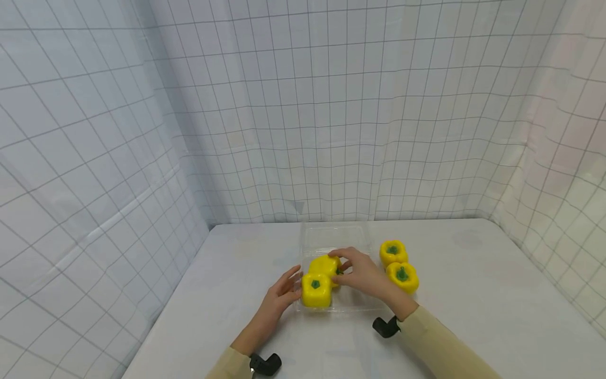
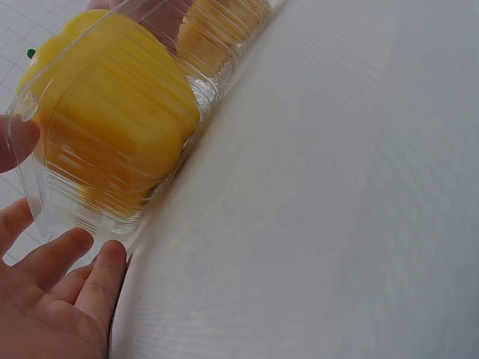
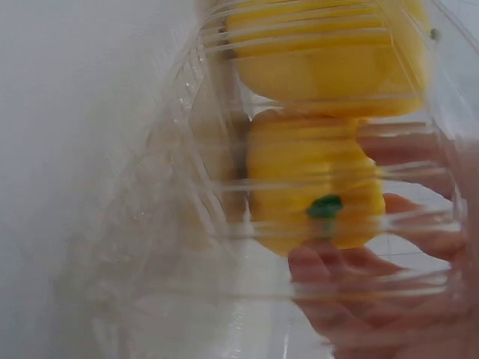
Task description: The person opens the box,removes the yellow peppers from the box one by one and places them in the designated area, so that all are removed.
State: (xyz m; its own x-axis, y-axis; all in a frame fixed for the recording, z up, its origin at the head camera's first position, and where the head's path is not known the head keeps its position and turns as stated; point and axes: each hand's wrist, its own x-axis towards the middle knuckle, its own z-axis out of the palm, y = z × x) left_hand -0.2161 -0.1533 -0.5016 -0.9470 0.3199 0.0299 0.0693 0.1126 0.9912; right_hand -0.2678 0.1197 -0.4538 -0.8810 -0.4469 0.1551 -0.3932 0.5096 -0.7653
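Note:
A clear plastic clamshell container (image 1: pixel 352 301) lies on the table with its lid folded back. Inside its left half, a yellow bell pepper (image 1: pixel 316 296) stands stem up at the front-left corner. Behind it, another yellow bell pepper (image 1: pixel 322 265) lies tilted, its green stem facing right. My right hand (image 1: pixel 361 272) grips this rear pepper with thumb and fingers; the right wrist view shows the held pepper (image 3: pixel 307 168) through the clear wall. My left hand (image 1: pixel 280 296) rests at the container's left side, its loosely spread fingers (image 2: pixel 105 280) close to the wall.
Two more yellow bell peppers, a rear one (image 1: pixel 393 253) and a front one (image 1: pixel 403 279), stand on the white table (image 1: pixel 464 305) just right of the container. The container's transparent lid (image 1: pixel 335 235) extends toward the back. Grid-patterned white curtains (image 1: pixel 322 131) enclose the table.

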